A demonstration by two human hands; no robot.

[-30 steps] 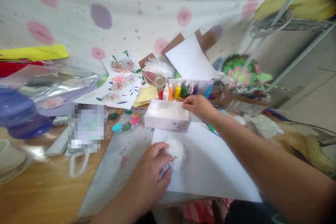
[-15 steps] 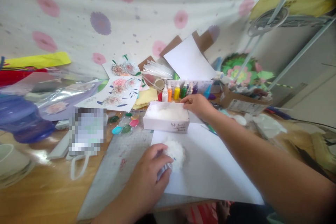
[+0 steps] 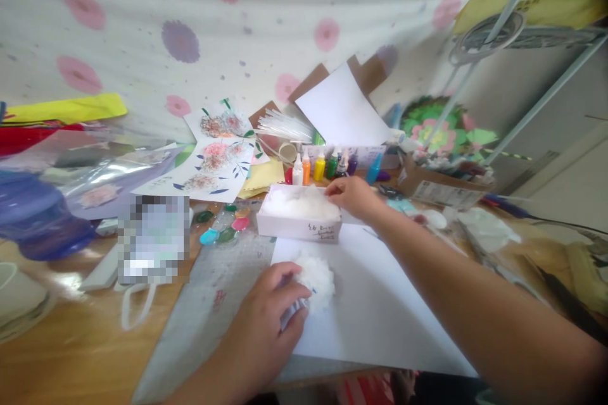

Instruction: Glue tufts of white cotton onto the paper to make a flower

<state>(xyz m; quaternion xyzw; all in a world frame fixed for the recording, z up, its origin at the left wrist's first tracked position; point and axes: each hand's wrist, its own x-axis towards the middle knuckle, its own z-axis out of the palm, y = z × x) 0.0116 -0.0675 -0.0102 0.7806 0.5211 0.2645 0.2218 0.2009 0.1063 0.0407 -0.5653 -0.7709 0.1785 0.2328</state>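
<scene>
My left hand [image 3: 268, 323] rests on a fluffy white cotton wad [image 3: 317, 278] and holds it down on a white paper sheet [image 3: 375, 310]. My right hand [image 3: 350, 195] reaches over the far right corner of a small white box [image 3: 297, 226] filled with more white cotton [image 3: 299, 204]; its fingertips pinch at that cotton. The box stands just beyond the sheet's far edge, on a grey cutting mat [image 3: 213, 304].
A row of small paint bottles [image 3: 323, 164] stands behind the box. Coloured paint pans [image 3: 225, 228] lie left of it. Flower paintings [image 3: 213, 164], a blue jug [image 3: 35, 215], a cardboard box [image 3: 439, 186] and a metal rack [image 3: 522, 44] crowd the wooden table [image 3: 71, 354].
My right hand has slid slightly left onto the box's cotton. My left hand stays on the cotton wad. The view shifted a little.
</scene>
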